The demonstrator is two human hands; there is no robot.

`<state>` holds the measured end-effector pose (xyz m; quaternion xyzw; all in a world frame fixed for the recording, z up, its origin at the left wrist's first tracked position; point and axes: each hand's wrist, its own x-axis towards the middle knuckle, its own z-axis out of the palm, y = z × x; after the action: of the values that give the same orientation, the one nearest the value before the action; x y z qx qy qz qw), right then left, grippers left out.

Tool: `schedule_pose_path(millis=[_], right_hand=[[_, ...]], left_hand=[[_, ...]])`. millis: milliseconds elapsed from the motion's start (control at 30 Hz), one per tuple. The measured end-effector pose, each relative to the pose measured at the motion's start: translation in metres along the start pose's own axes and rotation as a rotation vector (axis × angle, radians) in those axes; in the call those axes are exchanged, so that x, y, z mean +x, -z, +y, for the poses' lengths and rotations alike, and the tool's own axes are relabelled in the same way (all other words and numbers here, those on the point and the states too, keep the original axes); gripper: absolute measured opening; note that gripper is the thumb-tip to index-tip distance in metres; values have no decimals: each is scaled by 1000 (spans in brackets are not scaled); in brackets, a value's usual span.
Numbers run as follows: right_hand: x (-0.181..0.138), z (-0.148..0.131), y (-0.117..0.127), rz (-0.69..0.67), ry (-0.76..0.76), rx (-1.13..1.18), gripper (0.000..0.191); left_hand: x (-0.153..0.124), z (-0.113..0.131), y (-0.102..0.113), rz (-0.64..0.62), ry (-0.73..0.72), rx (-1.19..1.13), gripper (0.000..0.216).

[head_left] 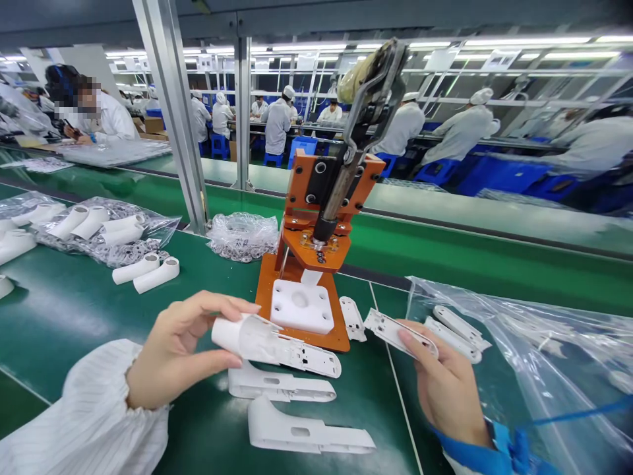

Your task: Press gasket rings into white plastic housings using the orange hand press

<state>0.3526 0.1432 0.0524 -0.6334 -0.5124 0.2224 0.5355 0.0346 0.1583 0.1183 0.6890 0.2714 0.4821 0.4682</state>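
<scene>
An orange hand press (316,264) with a white nest block (301,305) stood on the green bench (74,310), its lever (368,105) tilted up to the right. To the left lay white tubular parts (146,272) on a clear bag (113,231), with a bag of small rings (243,236) beside an aluminium post (173,112). Beyond the conveyor (445,254), people in white coats (277,122) worked.
</scene>
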Motion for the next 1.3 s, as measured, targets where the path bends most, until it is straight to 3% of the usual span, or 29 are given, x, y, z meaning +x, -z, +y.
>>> schedule_pose_path(millis=[100, 267, 467, 667, 900, 1033, 1100, 1200, 1300], right_hand=[[-16, -24, -1, -83, -15, 243, 23], [-43, -69, -21, -422, -382, 829, 21], [-51, -83, -32, -435, -681, 992, 13], [-50, -68, -34, -500, -708, 1058, 24], [-51, -62, -32, -494, -736, 1001, 21], [-53, -62, -35, -610, -648, 951, 24], [-53, -62, -36, -696, -626, 923, 26], [-53, -64, -38, -775, -551, 891, 29], [-55, -69, -38, -705, -477, 855, 20]], left_hand=[[2, -17, -18, 22, 11, -248, 30], [5, -25, -41, -37, -72, -348, 31], [-1, -22, -52, -6, -86, -360, 23], [-4, -24, -56, -45, -38, -288, 21], [-10, -29, -57, -48, 192, -196, 27], [-8, -29, -54, -198, 415, -159, 53], [-3, -25, -50, -354, 545, -81, 67], [6, -15, -44, -624, 691, -103, 46], [12, -8, -41, -657, 718, -117, 33]])
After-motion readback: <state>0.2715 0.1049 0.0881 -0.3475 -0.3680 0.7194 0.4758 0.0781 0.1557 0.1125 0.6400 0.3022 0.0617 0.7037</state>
